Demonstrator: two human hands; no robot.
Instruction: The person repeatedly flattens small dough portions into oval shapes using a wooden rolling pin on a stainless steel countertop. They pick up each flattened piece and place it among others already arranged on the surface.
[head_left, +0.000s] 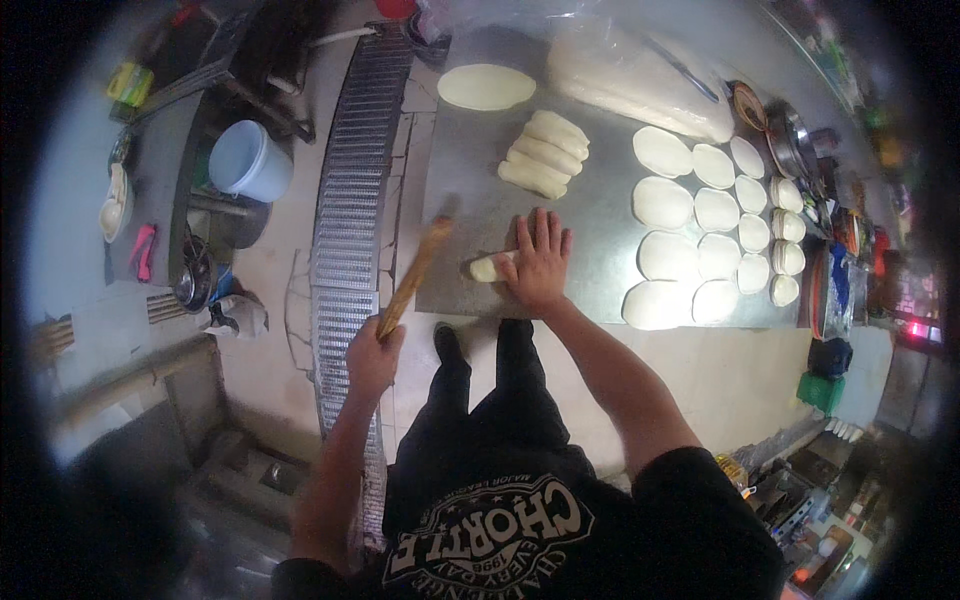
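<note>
My left hand (374, 358) grips one end of a wooden rolling pin (414, 277), tilted beside the left edge of the steel worktop (600, 292). Flat and with fingers spread, my right hand (541, 259) presses on a rolled piece of dough (486, 268); part of the dough is hidden under the palm. Just beyond it lie several dough rolls (546, 154) side by side. A flattened oval of dough (486, 87) rests at the far left of the worktop. Rows of flat dough rounds (664, 202) cover the right side, with small stacked rounds (787, 225) at the right end.
A large dough mass under plastic (637, 75) lies at the back, with a long blade-like tool (682, 67) on it. Metal bowls (787, 139) stand at the back right. Left of the worktop run a floor drain grate (352, 172) and a counter with a white bucket (251, 161) near it.
</note>
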